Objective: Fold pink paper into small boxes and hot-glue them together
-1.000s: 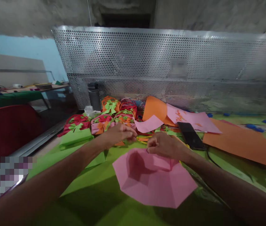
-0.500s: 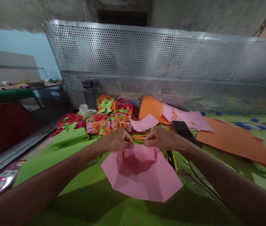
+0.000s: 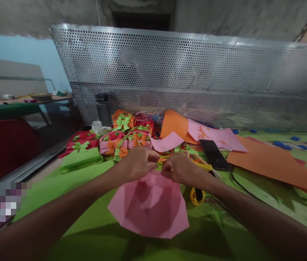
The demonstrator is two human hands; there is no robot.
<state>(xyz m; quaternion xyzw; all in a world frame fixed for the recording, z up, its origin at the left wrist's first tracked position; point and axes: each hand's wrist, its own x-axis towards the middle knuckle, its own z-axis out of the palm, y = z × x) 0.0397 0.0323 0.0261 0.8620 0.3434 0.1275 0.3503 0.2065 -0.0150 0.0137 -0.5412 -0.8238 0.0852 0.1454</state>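
A creased pink paper sheet (image 3: 149, 208) hangs in front of me over the green table cover (image 3: 93, 232), folded into a cupped shape. My left hand (image 3: 138, 163) pinches its far edge on the left, fingers closed. My right hand (image 3: 179, 169) pinches the same edge on the right, close beside the left. The two hands nearly touch. Yellow-handled scissors (image 3: 198, 194) lie just right of the paper, under my right wrist.
A black phone (image 3: 214, 155) with a cable lies right of my hands. Several small paper baskets (image 3: 123, 139) in red, pink and orange sit behind, with a green box (image 3: 80, 157), orange sheets (image 3: 273, 163), a pink sheet (image 3: 218, 137), a dark bottle (image 3: 103, 108) and a perforated metal panel (image 3: 196, 72).
Both hands have come closer together and lifted the pink paper's far edge, folding the sheet narrower. The scissors, hidden before, now show beside it.
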